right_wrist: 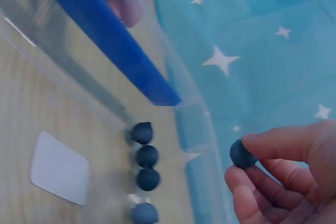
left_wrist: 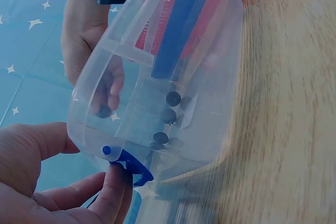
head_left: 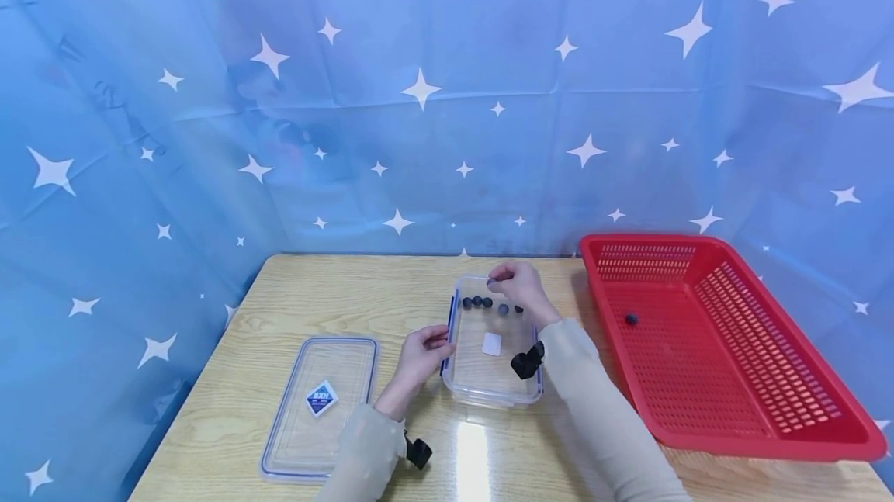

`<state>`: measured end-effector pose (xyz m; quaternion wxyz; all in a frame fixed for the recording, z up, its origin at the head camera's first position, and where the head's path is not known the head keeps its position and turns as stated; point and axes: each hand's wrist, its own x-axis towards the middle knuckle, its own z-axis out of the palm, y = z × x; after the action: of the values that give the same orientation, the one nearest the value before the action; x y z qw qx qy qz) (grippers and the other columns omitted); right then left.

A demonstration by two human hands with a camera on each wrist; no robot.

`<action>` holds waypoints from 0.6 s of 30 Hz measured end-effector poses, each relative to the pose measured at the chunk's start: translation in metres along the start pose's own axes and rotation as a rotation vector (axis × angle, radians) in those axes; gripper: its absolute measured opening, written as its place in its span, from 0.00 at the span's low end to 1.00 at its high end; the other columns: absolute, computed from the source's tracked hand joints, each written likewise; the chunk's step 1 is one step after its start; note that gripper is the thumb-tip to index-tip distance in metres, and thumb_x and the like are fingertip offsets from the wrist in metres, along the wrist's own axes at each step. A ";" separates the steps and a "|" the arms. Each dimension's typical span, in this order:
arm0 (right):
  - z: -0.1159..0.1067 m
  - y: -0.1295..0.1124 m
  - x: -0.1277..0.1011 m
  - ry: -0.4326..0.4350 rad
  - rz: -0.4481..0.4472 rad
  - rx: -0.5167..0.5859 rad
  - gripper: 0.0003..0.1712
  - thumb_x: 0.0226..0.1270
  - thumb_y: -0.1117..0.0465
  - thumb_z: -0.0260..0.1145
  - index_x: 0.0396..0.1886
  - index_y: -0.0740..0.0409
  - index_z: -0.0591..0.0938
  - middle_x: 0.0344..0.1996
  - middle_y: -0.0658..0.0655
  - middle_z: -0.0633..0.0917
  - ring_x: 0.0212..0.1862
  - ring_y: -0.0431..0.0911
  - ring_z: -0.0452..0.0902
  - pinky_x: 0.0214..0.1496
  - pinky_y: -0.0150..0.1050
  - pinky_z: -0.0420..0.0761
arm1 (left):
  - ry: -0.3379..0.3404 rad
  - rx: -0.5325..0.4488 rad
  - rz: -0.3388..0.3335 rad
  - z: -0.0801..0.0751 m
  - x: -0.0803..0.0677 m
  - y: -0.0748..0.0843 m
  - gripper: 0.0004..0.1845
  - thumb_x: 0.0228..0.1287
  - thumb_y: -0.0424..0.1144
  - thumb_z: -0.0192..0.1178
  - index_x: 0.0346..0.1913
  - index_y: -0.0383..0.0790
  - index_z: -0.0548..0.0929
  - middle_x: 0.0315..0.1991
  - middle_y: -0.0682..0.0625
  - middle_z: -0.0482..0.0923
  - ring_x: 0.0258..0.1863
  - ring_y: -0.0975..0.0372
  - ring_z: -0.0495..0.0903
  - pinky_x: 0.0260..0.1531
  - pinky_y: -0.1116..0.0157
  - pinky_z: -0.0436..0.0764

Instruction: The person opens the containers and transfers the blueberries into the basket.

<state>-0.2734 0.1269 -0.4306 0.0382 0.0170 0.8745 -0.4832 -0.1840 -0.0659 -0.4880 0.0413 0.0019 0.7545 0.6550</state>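
A clear plastic box (head_left: 464,389) with blue side clasps stands uncovered on the table. My left hand (head_left: 421,356) holds its left side, thumb and fingers at the rim and a blue clasp (left_wrist: 134,166). Above the box's far end, my right hand (head_left: 522,289) pinches a blueberry (right_wrist: 242,154) between thumb and fingers. Several blueberries (right_wrist: 147,157) lie in a row inside along the far wall; my right hand and wrist partly cover that end. A white square (right_wrist: 60,169) shows at the box's bottom.
Left of the box lies its clear lid (head_left: 289,424) with a blue seal and a label. On the right stands a red plastic basket (head_left: 698,362), one blueberry (head_left: 632,319) inside. A blue starry curtain (head_left: 489,137) hangs behind the wooden table (head_left: 223,401).
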 end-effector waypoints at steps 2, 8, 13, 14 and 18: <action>-0.007 -0.002 0.000 0.004 -0.005 -0.016 0.10 0.58 0.67 0.66 0.40 0.63 0.82 0.36 0.58 0.82 0.39 0.50 0.76 0.39 0.39 0.77 | 0.000 -0.005 -0.004 0.000 0.000 0.000 0.20 0.53 0.25 0.61 0.50 0.21 0.75 0.41 0.35 0.79 0.40 0.55 0.79 0.42 0.67 0.80; -0.029 -0.009 -0.002 0.022 -0.032 -0.001 0.11 0.59 0.67 0.66 0.41 0.65 0.81 0.38 0.61 0.82 0.39 0.51 0.76 0.38 0.39 0.76 | -0.003 -0.001 0.003 0.000 0.000 0.000 0.19 0.54 0.25 0.61 0.50 0.20 0.75 0.41 0.34 0.79 0.39 0.55 0.79 0.41 0.66 0.80; -0.047 -0.014 -0.005 0.057 -0.071 0.021 0.12 0.58 0.68 0.66 0.43 0.67 0.81 0.39 0.63 0.82 0.40 0.51 0.75 0.40 0.37 0.77 | -0.006 -0.004 0.003 -0.001 -0.006 0.012 0.19 0.55 0.23 0.60 0.50 0.17 0.74 0.43 0.28 0.77 0.40 0.51 0.78 0.41 0.66 0.80; -0.051 -0.015 -0.006 0.060 -0.075 0.026 0.13 0.59 0.68 0.66 0.43 0.68 0.80 0.39 0.63 0.82 0.41 0.51 0.75 0.41 0.38 0.77 | -0.006 -0.003 0.003 -0.001 -0.009 0.016 0.19 0.55 0.23 0.59 0.50 0.17 0.74 0.43 0.28 0.76 0.40 0.50 0.78 0.41 0.66 0.80; -0.068 -0.016 -0.010 0.064 -0.062 0.030 0.14 0.60 0.67 0.65 0.46 0.66 0.80 0.43 0.64 0.81 0.45 0.53 0.75 0.46 0.41 0.77 | -0.004 0.003 0.005 -0.002 -0.018 0.033 0.18 0.55 0.22 0.58 0.50 0.15 0.73 0.44 0.25 0.75 0.42 0.47 0.77 0.43 0.64 0.80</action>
<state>-0.2676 0.1756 -0.3805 -0.0049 0.0059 0.8679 -0.4966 -0.1674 -0.0640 -0.4537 0.0414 0.0052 0.7553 0.6541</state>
